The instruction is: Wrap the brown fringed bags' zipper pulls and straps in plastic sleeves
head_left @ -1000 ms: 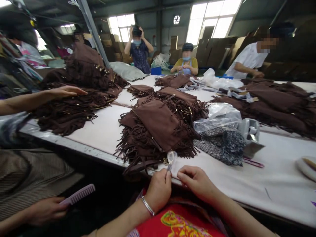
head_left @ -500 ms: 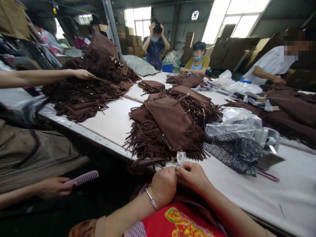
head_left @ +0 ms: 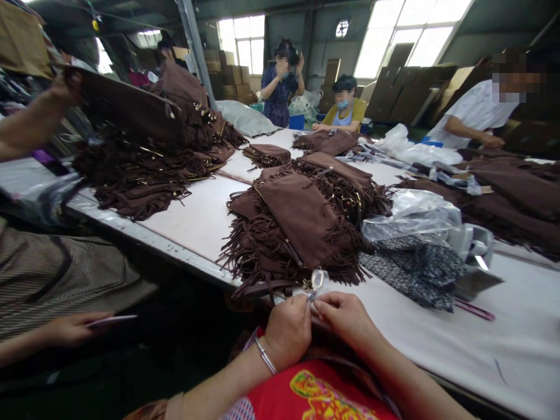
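Note:
My left hand [head_left: 289, 328] is closed in a fist at the table's near edge. Out of the top of its grip sticks a small clear-plastic-wrapped piece [head_left: 319, 281], with what looks like metal inside. Close against it, my right hand [head_left: 345, 318] pinches at the base of the same piece with thumb and fingers. What lies inside my palms and below them is hidden. Just beyond my hands a brown fringed bag [head_left: 301, 219] with a zip lies on top of similar bags, its strap [head_left: 262, 287] hanging near the edge.
A black-and-white knit cloth [head_left: 415, 274] and clear plastic bags [head_left: 420, 210] lie right of the bags. Farther right is a pink tool [head_left: 475, 310]. At left, a co-worker's hand [head_left: 65, 87] lifts a brown bag [head_left: 126, 108]; their other hand [head_left: 70, 329] holds a comb [head_left: 111, 320].
The co-worker at left has raised a brown bag off the pile and turned the comb edge-on. A person at the back has lowered one hand. My hands have barely shifted.

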A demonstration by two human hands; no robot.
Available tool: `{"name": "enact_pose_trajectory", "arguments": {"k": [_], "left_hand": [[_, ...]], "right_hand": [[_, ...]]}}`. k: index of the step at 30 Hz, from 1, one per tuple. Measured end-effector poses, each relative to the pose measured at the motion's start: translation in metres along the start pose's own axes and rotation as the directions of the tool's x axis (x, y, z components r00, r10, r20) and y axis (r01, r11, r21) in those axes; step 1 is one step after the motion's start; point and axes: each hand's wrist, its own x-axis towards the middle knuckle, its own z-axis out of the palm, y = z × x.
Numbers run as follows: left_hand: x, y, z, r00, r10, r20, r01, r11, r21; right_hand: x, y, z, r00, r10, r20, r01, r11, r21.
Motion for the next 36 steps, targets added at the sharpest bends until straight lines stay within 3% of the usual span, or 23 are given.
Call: {"name": "enact_pose_trajectory", "arguments": {"k": [7,10,13,17,20,23,25,29,33,36], "left_hand": [[0.003,0.014,-0.005,0.989,-0.144,-0.012,0.132,0.934,-0.331],[0.003,0.014,-0.002,0.960,-0.262,0.104,0.275,0.790,-0.549],[0.003,0.014,0.000,0.875,-0.333,0.351,0.470,0.414,-0.780],[0.003,0.014,-0.005,0.780,-0.213,0.588,0.565,-0.163,-0.809],[0.004,0.012,-0.008,0.752,-0.057,0.657,0.573,-0.437,-0.693],[0.005,0.011,-0.007,0.730,0.110,0.675,0.587,-0.607,-0.536],[0.004,0.012,-0.005,0.722,0.201,0.663,0.606,-0.647,-0.464],[0.001,0.019,-0.003,0.725,0.293,0.623,0.634,-0.638,-0.437],[-0.001,0.024,-0.005,0.766,0.258,0.588,0.601,-0.613,-0.513],[0.003,0.023,-0.005,0.762,0.215,0.611,0.615,-0.536,-0.578]], "right_hand": [[-0.002,0.001,-0.004,0.999,-0.011,-0.033,0.014,0.997,0.082],[-0.003,-0.002,-0.005,1.000,-0.006,0.000,0.006,0.993,0.119],[-0.006,-0.007,-0.007,1.000,-0.017,0.005,0.016,0.978,0.209],[-0.009,-0.011,-0.007,0.997,-0.082,0.014,0.071,0.931,0.358],[-0.005,-0.008,-0.005,0.993,-0.115,0.024,0.089,0.872,0.482],[0.001,-0.004,-0.001,0.984,-0.151,0.091,0.055,0.752,0.657],[0.006,-0.001,0.003,0.972,-0.170,0.164,-0.011,0.660,0.751],[0.015,0.004,0.012,0.937,-0.216,0.274,-0.120,0.538,0.834],[0.020,0.006,0.016,0.902,-0.281,0.327,-0.169,0.467,0.868],[0.018,0.007,0.011,0.906,-0.251,0.340,-0.211,0.430,0.878]]}}
